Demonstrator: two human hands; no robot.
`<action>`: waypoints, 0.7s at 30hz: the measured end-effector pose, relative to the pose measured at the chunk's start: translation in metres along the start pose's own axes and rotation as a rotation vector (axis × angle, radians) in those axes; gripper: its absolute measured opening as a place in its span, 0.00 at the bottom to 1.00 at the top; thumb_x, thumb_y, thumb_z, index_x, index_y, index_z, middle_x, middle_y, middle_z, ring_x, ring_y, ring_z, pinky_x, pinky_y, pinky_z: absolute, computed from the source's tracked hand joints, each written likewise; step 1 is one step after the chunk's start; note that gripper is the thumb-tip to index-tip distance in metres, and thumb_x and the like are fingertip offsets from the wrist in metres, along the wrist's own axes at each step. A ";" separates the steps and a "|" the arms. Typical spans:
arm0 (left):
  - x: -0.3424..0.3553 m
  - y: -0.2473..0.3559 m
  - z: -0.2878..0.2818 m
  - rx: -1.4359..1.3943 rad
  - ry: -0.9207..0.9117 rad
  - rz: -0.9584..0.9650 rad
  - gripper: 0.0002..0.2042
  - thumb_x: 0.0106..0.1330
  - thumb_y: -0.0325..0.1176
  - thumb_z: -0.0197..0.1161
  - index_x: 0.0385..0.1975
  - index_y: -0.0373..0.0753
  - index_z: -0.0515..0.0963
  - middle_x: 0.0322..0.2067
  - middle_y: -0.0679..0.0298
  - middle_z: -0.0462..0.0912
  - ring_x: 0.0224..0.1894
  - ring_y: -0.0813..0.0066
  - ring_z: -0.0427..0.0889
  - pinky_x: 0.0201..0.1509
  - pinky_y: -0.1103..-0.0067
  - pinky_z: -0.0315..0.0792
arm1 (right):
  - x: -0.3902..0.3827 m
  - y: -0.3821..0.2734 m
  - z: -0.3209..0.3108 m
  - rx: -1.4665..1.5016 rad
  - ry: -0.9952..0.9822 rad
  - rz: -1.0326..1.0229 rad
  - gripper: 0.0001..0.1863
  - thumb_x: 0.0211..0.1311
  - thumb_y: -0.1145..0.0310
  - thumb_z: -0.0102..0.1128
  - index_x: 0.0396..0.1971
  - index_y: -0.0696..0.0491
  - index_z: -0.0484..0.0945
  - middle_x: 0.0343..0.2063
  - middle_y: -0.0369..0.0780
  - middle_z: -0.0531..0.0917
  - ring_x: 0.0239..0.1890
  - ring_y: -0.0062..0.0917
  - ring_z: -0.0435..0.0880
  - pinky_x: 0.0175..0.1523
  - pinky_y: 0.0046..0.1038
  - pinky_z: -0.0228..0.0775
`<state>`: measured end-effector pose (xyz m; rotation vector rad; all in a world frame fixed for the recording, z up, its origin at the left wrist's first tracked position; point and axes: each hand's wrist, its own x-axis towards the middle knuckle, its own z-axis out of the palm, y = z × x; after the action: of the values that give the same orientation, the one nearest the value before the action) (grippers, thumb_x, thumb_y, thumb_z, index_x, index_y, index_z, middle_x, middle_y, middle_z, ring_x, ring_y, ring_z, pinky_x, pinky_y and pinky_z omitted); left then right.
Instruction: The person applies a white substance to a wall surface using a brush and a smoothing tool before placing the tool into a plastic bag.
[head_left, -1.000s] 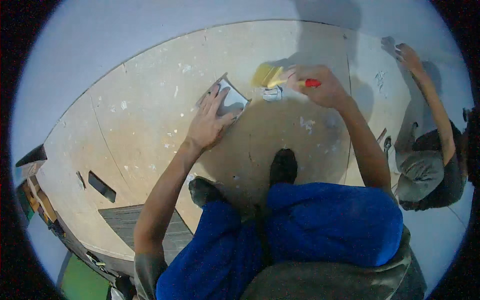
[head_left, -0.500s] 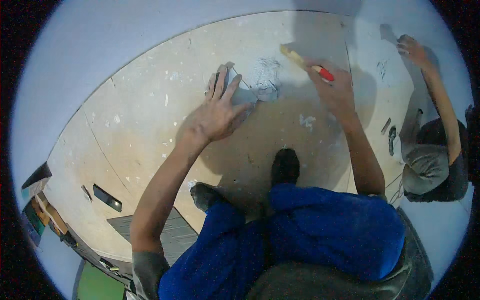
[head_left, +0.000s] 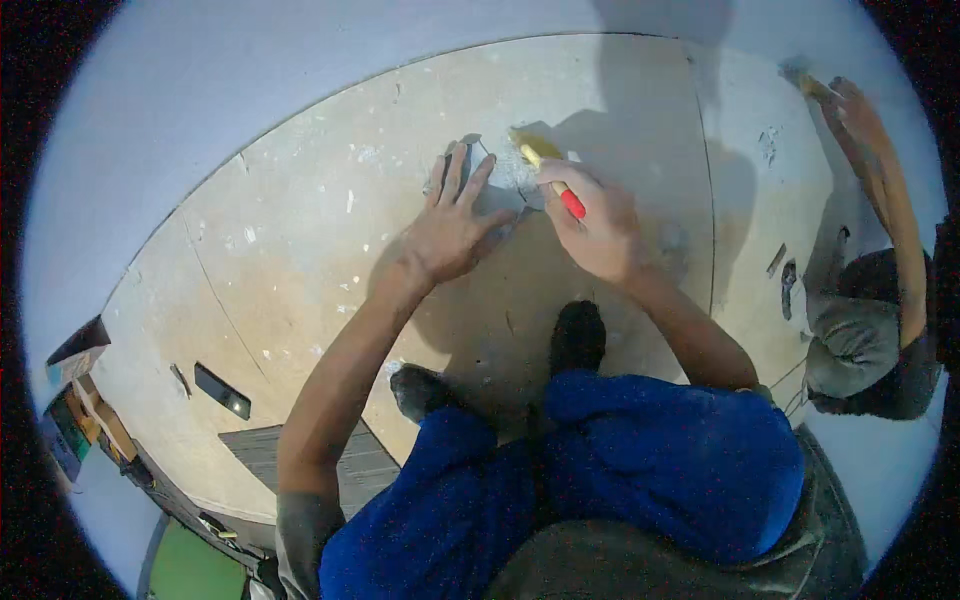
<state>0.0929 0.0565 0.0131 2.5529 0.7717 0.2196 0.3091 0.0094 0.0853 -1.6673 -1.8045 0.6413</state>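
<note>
Head view, only one: right hand (head_left: 598,225) has its fingers closed round the handle of the brush (head_left: 530,153), red part showing; bristles are low over the pale powder patch (head_left: 515,176), contact with the floor hard to tell. Left hand (head_left: 448,238) is flat, fingers spread and gripping nothing, lying over the pale sheet (head_left: 497,192); the sheet's edge sits right beside the powder, between the two hands. For a clean pass I'd keep that edge pressed hard to the floor, stroke short and low toward it, and keep the left fingertips back from the bristles. Fast flicks would probably raise dust; a lifted edge would likely let powder under. Surface: the floor (head_left: 300,280) is pale, board-like, with dark seams and scattered white flecks, so powder may catch in the seams. Room: phone (head_left: 222,391) and a grey ridged panel (head_left: 252,446) lie near the left forearm, green panel (head_left: 195,565) lower left, pale blue surface (head_left: 300,60) beyond the floor's curved far edge. A co-worker's hand (head_left: 860,115) is over at the right, well apart; what it holds is too blurred to call.
</note>
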 end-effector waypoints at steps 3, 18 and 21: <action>0.002 -0.003 0.008 -0.001 0.044 -0.006 0.19 0.62 0.43 0.64 0.54 0.57 0.79 0.72 0.45 0.47 0.73 0.33 0.41 0.73 0.45 0.43 | -0.006 0.000 0.004 -0.006 -0.022 0.020 0.12 0.58 0.74 0.63 0.42 0.53 0.77 0.40 0.48 0.83 0.43 0.47 0.82 0.46 0.39 0.75; 0.005 -0.008 0.013 0.046 0.048 -0.032 0.20 0.56 0.43 0.69 0.49 0.50 0.82 0.73 0.46 0.33 0.72 0.31 0.40 0.74 0.45 0.42 | -0.032 -0.030 0.031 -0.137 -0.095 -0.222 0.13 0.57 0.75 0.64 0.44 0.54 0.80 0.48 0.47 0.81 0.49 0.42 0.82 0.52 0.38 0.76; 0.007 -0.009 0.012 0.061 0.060 -0.030 0.17 0.62 0.43 0.64 0.51 0.52 0.82 0.74 0.51 0.34 0.72 0.34 0.41 0.75 0.48 0.43 | -0.024 -0.035 0.017 -0.022 -0.058 -0.116 0.11 0.58 0.75 0.63 0.42 0.55 0.79 0.48 0.48 0.81 0.48 0.43 0.82 0.52 0.39 0.76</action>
<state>0.0978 0.0621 -0.0014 2.6008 0.8510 0.2681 0.2730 -0.0167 0.0953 -1.5596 -1.9395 0.6267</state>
